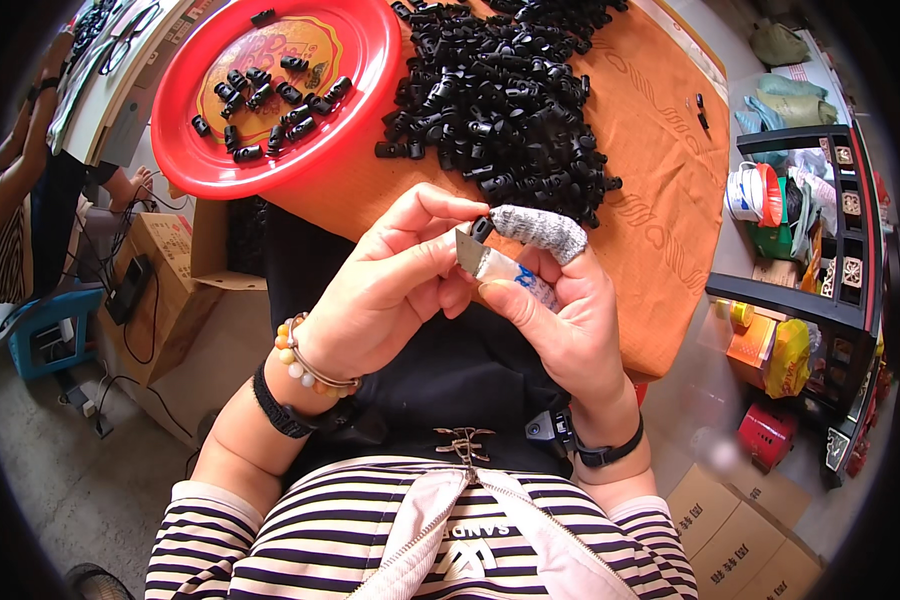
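Two hands meet in front of my chest, just off the near edge of the orange cloth-covered table. My left hand has its fingers curled close, the thumb and forefinger pinched on a small black plastic piece. My right hand is closed around a small blade with a taped handle; its forefinger wears a grey knitted finger cot that lies along the black piece, and its thumb presses the handle from below. The black piece sits between both hands' fingertips, touching the blade's upper end; I cannot tell whether the blade cuts into it.

A big heap of black plastic pieces covers the far middle of the table. At the table's far left corner rests a red round tray holding a scatter of the same black pieces, well apart from the heap. One stray black piece lies alone toward the right edge.

My left wrist carries a bead bracelet and a black band; the right wrist carries a black band too. Cardboard boxes stand on the floor to the left below the table, and a dark shelf rack with bags and packets stands at the right.
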`<action>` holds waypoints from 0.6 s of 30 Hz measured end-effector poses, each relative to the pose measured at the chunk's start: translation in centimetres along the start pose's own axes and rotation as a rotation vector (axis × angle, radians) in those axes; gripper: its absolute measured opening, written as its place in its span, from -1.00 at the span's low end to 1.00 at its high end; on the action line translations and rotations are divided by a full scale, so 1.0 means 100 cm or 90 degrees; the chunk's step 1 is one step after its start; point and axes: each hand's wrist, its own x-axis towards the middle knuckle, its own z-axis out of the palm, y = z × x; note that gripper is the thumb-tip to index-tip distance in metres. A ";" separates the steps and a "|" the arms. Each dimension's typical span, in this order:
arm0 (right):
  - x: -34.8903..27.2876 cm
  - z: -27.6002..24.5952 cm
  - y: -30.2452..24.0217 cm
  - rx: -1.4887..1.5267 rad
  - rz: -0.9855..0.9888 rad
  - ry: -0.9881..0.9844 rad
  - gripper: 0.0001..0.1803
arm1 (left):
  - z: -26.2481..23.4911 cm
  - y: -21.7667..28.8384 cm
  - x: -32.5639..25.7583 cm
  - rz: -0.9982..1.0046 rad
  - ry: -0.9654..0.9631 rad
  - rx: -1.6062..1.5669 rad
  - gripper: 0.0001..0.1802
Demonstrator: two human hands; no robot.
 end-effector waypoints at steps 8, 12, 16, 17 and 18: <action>0.000 0.001 -0.001 0.058 0.002 0.000 -0.62 | 0.002 0.001 0.000 -0.009 0.007 -0.023 -0.75; 0.001 -0.003 0.000 0.041 0.004 -0.007 -0.62 | -0.002 0.001 0.001 -0.015 -0.010 -0.042 -0.76; 0.003 -0.008 0.002 0.020 -0.021 0.000 -0.61 | -0.001 0.002 0.001 -0.033 -0.017 -0.039 -0.73; 0.003 -0.008 0.003 0.013 -0.025 -0.008 -0.61 | 0.000 0.002 0.001 -0.029 -0.004 -0.032 -0.69; 0.006 -0.008 0.002 0.012 -0.025 -0.007 -0.61 | 0.000 0.002 0.002 -0.030 -0.005 -0.032 -0.69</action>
